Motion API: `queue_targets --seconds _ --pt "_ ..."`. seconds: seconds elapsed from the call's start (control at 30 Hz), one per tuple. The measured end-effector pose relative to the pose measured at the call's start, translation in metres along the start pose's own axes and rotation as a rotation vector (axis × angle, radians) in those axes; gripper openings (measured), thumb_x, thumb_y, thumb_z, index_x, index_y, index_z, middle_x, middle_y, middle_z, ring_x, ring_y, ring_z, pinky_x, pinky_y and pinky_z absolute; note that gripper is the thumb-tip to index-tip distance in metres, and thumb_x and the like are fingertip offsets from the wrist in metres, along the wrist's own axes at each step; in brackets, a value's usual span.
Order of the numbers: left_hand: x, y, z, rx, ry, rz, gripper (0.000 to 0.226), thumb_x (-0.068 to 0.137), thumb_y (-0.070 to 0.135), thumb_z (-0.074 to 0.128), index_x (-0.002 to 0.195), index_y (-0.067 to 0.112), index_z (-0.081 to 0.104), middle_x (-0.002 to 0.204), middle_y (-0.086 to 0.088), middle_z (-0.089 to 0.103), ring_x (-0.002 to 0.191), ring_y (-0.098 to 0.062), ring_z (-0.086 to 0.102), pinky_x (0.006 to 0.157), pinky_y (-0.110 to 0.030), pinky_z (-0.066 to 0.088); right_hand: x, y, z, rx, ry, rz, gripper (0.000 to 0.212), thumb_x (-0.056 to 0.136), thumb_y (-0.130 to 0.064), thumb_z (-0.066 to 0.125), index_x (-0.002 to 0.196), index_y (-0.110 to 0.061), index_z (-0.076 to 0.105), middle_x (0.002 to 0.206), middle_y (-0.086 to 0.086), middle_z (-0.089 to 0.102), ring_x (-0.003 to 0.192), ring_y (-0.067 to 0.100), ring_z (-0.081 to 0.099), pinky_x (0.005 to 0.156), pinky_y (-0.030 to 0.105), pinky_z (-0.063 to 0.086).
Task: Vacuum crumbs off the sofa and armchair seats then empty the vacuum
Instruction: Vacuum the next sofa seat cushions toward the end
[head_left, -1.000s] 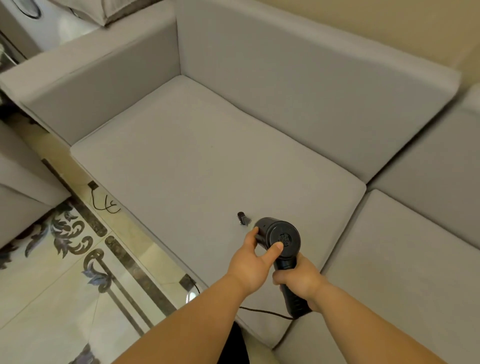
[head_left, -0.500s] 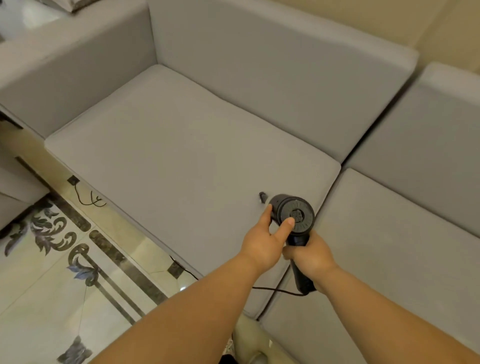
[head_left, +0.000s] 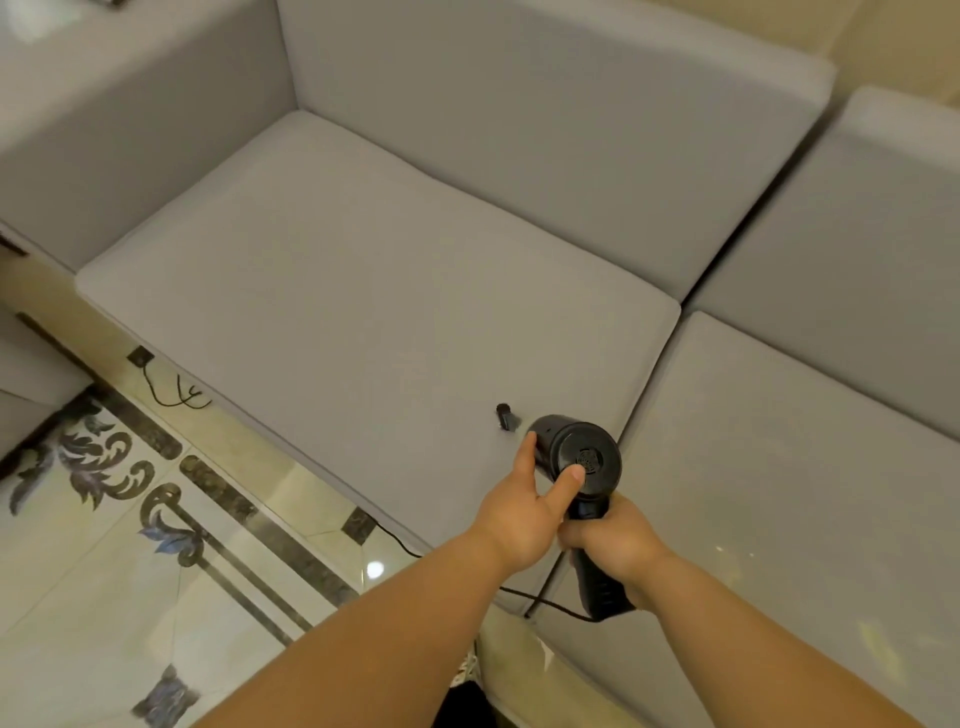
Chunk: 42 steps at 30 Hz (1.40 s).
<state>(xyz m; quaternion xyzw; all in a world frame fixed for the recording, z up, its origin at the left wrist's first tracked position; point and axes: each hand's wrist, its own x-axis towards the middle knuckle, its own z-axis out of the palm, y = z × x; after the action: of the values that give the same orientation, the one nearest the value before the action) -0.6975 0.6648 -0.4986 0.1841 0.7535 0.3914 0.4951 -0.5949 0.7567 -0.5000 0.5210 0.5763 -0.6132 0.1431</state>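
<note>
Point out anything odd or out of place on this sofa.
Pale yellowish specks lie scattered on the right seat cushion, likely crumbs. A small dark piece lies on the left seat cushion just ahead of the vacuum; what it is, I cannot tell.

— Where's the handheld vacuum (head_left: 582, 457)?
— Lower right of centre: black, round rear end facing the camera, nozzle tip (head_left: 505, 415) down on the grey sofa seat cushion (head_left: 363, 291), near its front right corner.
— Corded?
— Yes, black cord (head_left: 550, 605) from the handle.
</note>
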Motion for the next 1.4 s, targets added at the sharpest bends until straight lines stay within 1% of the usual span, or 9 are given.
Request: queue_targets --seconds 0.17,0.3,0.4,0.57,0.83,1.0,1.07,1.23,1.4 --pt "-0.036 -0.011 0.007 0.023 0.019 -0.043 0.084 0.088 0.063 0.043 0.152 0.029 0.001 0.151 0.0 0.036 0.136 -0.02 0.036 0.104 -0.025 0.028 -0.024 0.02 0.004 -0.056 -0.049 -0.003 0.033 0.07 0.001 0.071 0.094 -0.016 0.058 0.08 0.01 0.063 0.071 0.027 0.059 0.063 0.033 0.048" --pt "-0.069 -0.016 0.033 0.049 0.057 -0.068 0.084 0.088 0.064 0.044 0.152 0.027 0.005 0.15 0.0 0.037 0.137 -0.021 0.035 0.104 -0.025 0.026 -0.049 0.049 -0.003 -0.073 -0.08 -0.026 0.033 0.069 0.002 0.07 0.095 -0.015 0.058 0.082 0.013 0.062 0.073 0.029 0.058 0.066 0.035 0.049" --pt "-0.102 -0.017 0.07 0.073 0.101 -0.067 0.083 0.088 0.063 0.043 0.152 0.027 0.006 0.148 0.0 0.04 0.134 -0.022 0.039 0.101 -0.025 0.028 -0.077 0.082 -0.018 -0.084 -0.084 -0.064 0.034 0.069 0.001 0.07 0.095 -0.015 0.057 0.084 0.013 0.062 0.075 0.031 0.059 0.073 0.04 0.052" --pt "-0.161 -0.013 0.149 0.087 0.107 -0.031 0.08 0.088 0.064 0.043 0.151 0.028 0.009 0.146 0.004 0.042 0.133 -0.021 0.04 0.104 -0.028 0.029 -0.14 0.147 -0.065 -0.081 -0.078 -0.089 0.036 0.068 -0.001 0.07 0.098 -0.017 0.056 0.087 0.014 0.062 0.077 0.031 0.06 0.078 0.044 0.054" --pt "-0.227 0.017 0.265 0.111 -0.018 0.028 0.083 0.088 0.063 0.044 0.152 0.028 0.005 0.148 0.001 0.04 0.136 -0.021 0.037 0.106 -0.028 0.028 -0.234 0.225 -0.149 -0.041 0.061 -0.074 0.038 0.068 -0.002 0.072 0.098 -0.018 0.056 0.089 0.014 0.064 0.077 0.032 0.062 0.079 0.047 0.055" --pt "-0.231 0.023 0.307 0.131 -0.071 0.05 0.082 0.089 0.063 0.043 0.152 0.03 0.0 0.148 -0.002 0.041 0.134 -0.024 0.04 0.097 -0.025 0.029 -0.248 0.253 -0.173 0.028 0.153 -0.05 0.036 0.067 -0.001 0.072 0.099 -0.014 0.06 0.087 0.017 0.065 0.075 0.033 0.062 0.077 0.046 0.055" --pt "-0.225 0.021 0.316 0.131 -0.103 0.047 0.083 0.089 0.063 0.043 0.152 0.03 0.0 0.148 -0.003 0.04 0.133 -0.025 0.04 0.098 -0.026 0.03 -0.246 0.262 -0.176 0.041 0.194 -0.035 0.034 0.068 0.0 0.072 0.098 -0.012 0.06 0.085 0.017 0.066 0.075 0.033 0.062 0.076 0.047 0.055" --pt "-0.198 0.008 0.324 0.116 -0.182 0.02 0.083 0.088 0.064 0.044 0.152 0.032 0.001 0.148 -0.003 0.04 0.133 -0.025 0.04 0.102 -0.029 0.031 -0.226 0.276 -0.174 0.073 0.263 0.017 0.033 0.069 -0.001 0.071 0.099 -0.009 0.061 0.086 0.02 0.066 0.075 0.035 0.061 0.077 0.049 0.054" --pt "-0.174 0.01 0.323 0.106 -0.192 0.031 0.082 0.088 0.062 0.045 0.151 0.033 0.001 0.149 -0.004 0.039 0.133 -0.025 0.039 0.096 -0.025 0.029 -0.205 0.269 -0.177 0.13 0.286 0.025 0.037 0.07 0.0 0.073 0.103 -0.01 0.06 0.088 0.019 0.066 0.078 0.035 0.062 0.079 0.049 0.054"
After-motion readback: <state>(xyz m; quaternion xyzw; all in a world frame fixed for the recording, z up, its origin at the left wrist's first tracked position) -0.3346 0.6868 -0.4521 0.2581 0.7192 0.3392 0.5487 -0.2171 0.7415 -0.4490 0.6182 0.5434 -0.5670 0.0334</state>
